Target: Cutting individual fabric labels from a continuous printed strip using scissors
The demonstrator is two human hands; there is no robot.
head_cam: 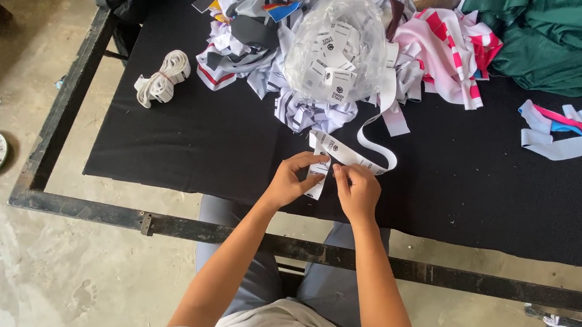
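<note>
At the near edge of the black-covered desk (pixel 163 134), the left hand (pixel 291 180) and right hand (pixel 357 191) sit close together, both pinching a white label strip (pixel 350 156) that loops back toward a clear bag of labels (pixel 337 44) amid fabric scraps (pixel 248 27).

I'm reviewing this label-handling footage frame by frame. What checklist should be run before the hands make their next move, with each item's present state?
1. Left hand has a grip on the label strip: ok, fingers pinch its near end.
2. Right hand on the same strip: ok, fingertips meet the left hand's.
3. Strip runs free back to the clear bag of labels: ok, it loops over the black table cover without snagging.
4. Space around the hands is free of scraps: ok.
5. Strip untwisted along the loop: cannot tell.
6. Rolled white band out of the way: ok, far to the left.
</note>
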